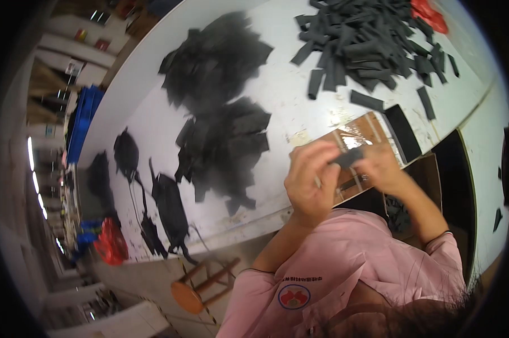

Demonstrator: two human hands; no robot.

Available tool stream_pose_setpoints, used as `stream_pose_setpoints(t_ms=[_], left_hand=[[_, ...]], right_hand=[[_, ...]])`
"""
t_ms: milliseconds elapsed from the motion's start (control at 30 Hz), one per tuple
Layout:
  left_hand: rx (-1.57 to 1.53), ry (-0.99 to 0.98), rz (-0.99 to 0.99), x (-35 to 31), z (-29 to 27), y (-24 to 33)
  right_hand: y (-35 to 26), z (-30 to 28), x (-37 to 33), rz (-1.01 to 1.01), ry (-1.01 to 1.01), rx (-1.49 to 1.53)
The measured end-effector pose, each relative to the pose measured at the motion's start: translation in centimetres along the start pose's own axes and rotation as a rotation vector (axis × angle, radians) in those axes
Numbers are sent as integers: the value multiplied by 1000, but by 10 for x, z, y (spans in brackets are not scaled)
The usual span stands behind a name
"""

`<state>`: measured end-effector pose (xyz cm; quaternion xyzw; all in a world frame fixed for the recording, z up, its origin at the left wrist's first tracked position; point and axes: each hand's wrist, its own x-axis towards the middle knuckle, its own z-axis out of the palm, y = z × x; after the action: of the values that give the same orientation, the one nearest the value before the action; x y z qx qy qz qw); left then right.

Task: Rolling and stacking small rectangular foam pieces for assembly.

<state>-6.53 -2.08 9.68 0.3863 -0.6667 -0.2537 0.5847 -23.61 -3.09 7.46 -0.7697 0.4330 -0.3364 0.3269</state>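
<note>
A short dark grey strip (349,158), foam or fabric by its look, spans the gap between my two hands above a brown board. My left hand (312,179) has its fingers curled at the strip's left end. At the other end, my right hand (383,166) pinches it. Both hands are slightly blurred. Shiny clear film and pale bands cover the brown board (368,125), which lies at the table's near edge. A flat black piece (402,134) adjoins its right side.
A heap of dark grey strips (373,48) lies at the far right, by a red plastic bag (429,14). Two black piles (215,62) (226,149) and black strapped items (169,208) cover the left. A wooden stool (188,297) stands below; an open cardboard box (429,177) sits beside me.
</note>
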Motion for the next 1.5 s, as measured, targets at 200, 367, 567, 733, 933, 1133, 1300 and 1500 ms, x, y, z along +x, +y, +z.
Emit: stream_pose_setpoints(t_ms=[200, 367, 567, 733, 933, 1133, 1300, 1500], left_hand=[[-320, -280, 410, 3, -26, 83], [-498, -51, 424, -19, -56, 73], [-592, 95, 471, -28, -83, 58], [232, 415, -273, -16, -97, -58], [966, 203, -171, 5, -106, -150], [1442, -56, -454, 53, -92, -186], [1541, -240, -443, 58, -98, -238], [1399, -371, -452, 65, -93, -245]], right_hand=[[33, -72, 80, 283, 447, 214], [51, 5, 27, 396, 485, 282], [64, 55, -29, 324, 429, -12], [104, 65, -40, 362, 414, -137], [94, 77, -21, 138, 335, -574], [101, 78, -21, 149, 300, -484], [97, 78, -19, 134, 295, -464], [97, 72, -18, 168, 290, -439]])
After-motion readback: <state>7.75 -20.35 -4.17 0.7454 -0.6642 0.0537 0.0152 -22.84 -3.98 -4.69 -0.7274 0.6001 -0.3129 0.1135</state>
